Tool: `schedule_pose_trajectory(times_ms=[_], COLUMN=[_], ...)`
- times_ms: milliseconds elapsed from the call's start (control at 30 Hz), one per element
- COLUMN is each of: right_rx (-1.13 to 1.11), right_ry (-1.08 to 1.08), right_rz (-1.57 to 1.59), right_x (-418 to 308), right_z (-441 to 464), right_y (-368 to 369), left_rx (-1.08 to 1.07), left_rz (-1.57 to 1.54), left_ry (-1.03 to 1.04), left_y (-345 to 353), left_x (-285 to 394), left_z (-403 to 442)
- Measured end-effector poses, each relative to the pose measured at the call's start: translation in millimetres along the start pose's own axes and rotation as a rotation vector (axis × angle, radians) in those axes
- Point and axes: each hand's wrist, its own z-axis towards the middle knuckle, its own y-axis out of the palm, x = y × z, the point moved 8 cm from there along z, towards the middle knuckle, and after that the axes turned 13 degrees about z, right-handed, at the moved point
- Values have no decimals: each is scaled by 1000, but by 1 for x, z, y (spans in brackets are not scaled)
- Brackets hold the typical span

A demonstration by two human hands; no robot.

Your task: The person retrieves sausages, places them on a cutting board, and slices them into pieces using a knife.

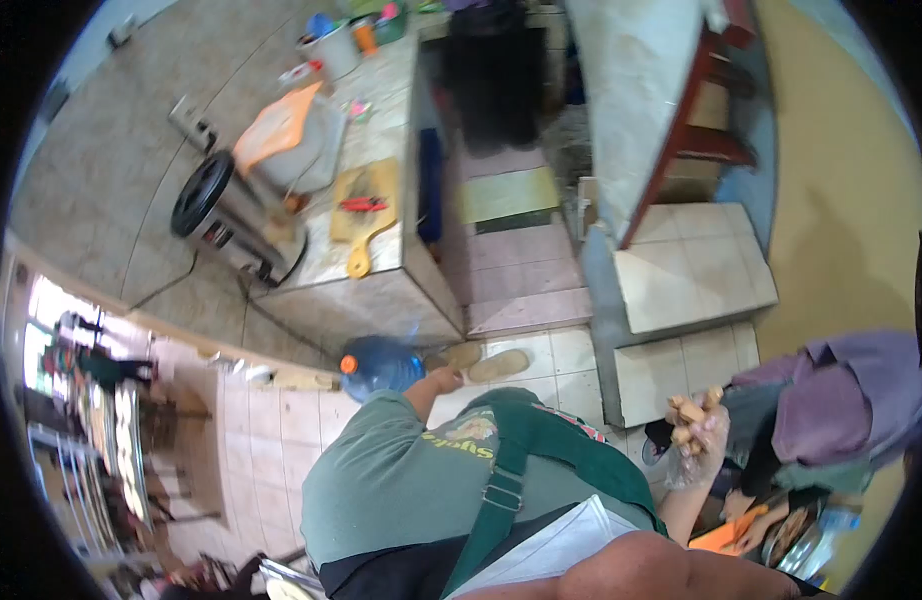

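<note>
Low in front of me, my left hand hangs beside a blue water jug with orange caps. Its fingers are too small and blurred to read, and I cannot tell whether it touches the jug. Raised at the right, my right hand seems covered by clear plastic. It is closed around a cluster of light-brown, knobbly pieces, whose kind I cannot make out. A dark green apron lies over my grey-green shirt. Tan shoes show on the floor tiles.
On the counter at the left are a yellow cutting board with red-handled pliers and a steel urn. Tiled steps rise at the right. Clothes hang near another person's hands and an orange item.
</note>
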Motion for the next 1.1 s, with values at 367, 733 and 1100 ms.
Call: schedule_pose_trajectory(times_ms=[367, 733, 1100], right_rx=[-338, -588, -589], right_ry=[680, 1051, 1221], right_rz=[56, -150, -73], right_x=[186, 295, 422], right_z=[177, 305, 300], right_y=[114, 184, 245], left_rx=[123, 247, 553], left_rz=[-550, -864, -1209], left_ry=[-690, -751, -889], left_y=[102, 185, 216], left_x=[-132, -13, 13], left_z=[-117, -50, -68])
